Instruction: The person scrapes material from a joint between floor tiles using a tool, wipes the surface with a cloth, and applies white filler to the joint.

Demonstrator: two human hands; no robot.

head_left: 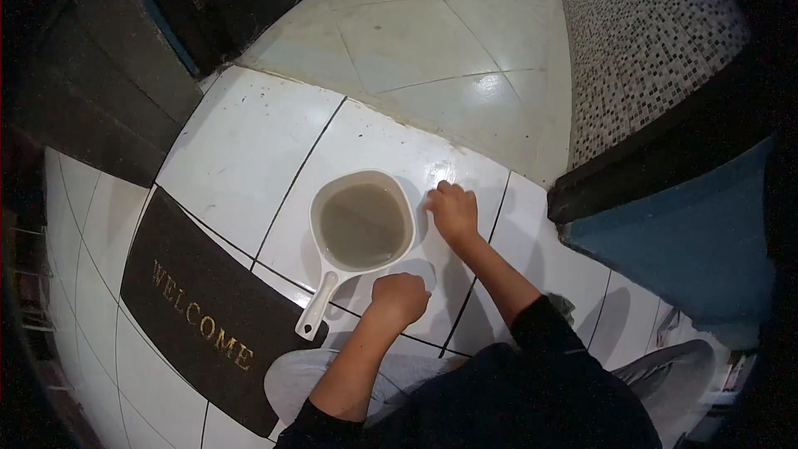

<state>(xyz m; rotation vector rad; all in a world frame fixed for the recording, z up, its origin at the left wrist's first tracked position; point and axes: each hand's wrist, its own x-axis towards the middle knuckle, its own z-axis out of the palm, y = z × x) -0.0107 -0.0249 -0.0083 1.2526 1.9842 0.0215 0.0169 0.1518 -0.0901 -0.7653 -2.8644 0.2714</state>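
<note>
A white plastic water dipper (314, 220) stands on the white floor tiles in front of me, holding cloudy greyish water (363, 224). Its handle points toward me and to the left. My left hand (401, 299) is closed in a fist just nearer to me than the dipper's rim, to the right of the handle. What it may hold is hidden under the fingers. To the right of the dipper, my right hand (453, 212) is low over the tiles with its fingers curled in. Whatever is in those fingers, if anything, is too small or hidden to name.
A dark doormat (195, 299) with gold lettering lies at the left, by a dark door (100, 66). Beyond a tile edge spreads a stained, cream-coloured floor (416, 33). A mosaic-patterned wall (648, 41) and a blue panel (682, 233) stand at the right.
</note>
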